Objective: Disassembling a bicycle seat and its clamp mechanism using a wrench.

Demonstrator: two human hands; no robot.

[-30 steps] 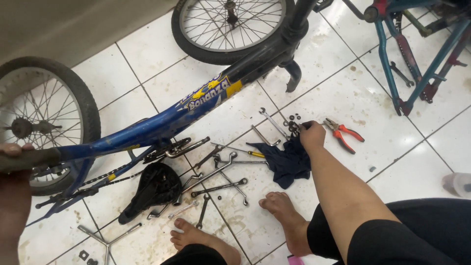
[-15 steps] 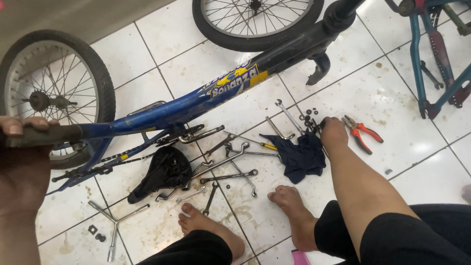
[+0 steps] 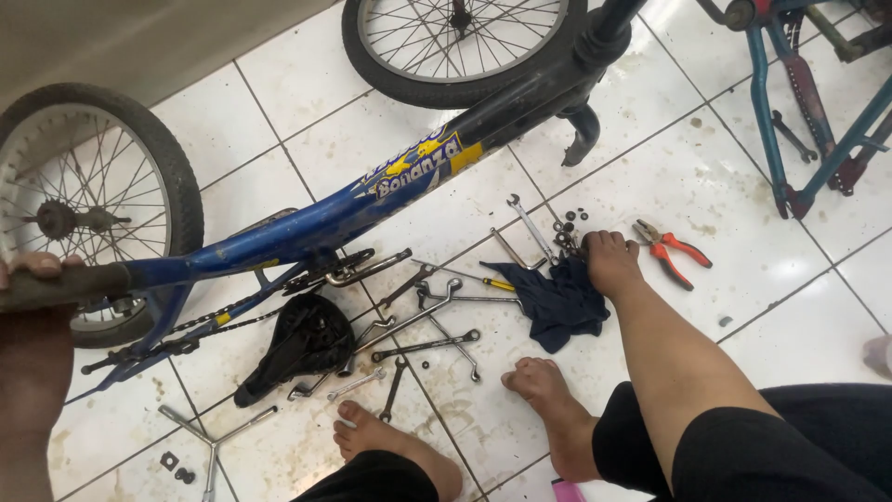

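My left hand (image 3: 35,271) at the left edge is closed around the dark end of a tube (image 3: 79,284) on the blue bicycle frame (image 3: 307,228), which lies across the white tiled floor. My right hand (image 3: 610,262) reaches forward with its fingertips down among several small nuts and washers (image 3: 567,228). It rests against the edge of a dark blue cloth (image 3: 557,297). The fingers hide whatever is under them. Red-handled pliers (image 3: 671,249) lie just right of that hand.
Several spanners (image 3: 427,321), a black saddle (image 3: 302,344) and a three-armed wrench (image 3: 209,444) lie between the frame and my bare feet (image 3: 548,409). The rear wheel (image 3: 88,200) is at the left, the front wheel (image 3: 455,46) at the top. A teal bicycle frame (image 3: 818,121) stands at the upper right.
Both hands have kept their places, the left on the tube and the right at the small parts. Only my view has shifted a little.
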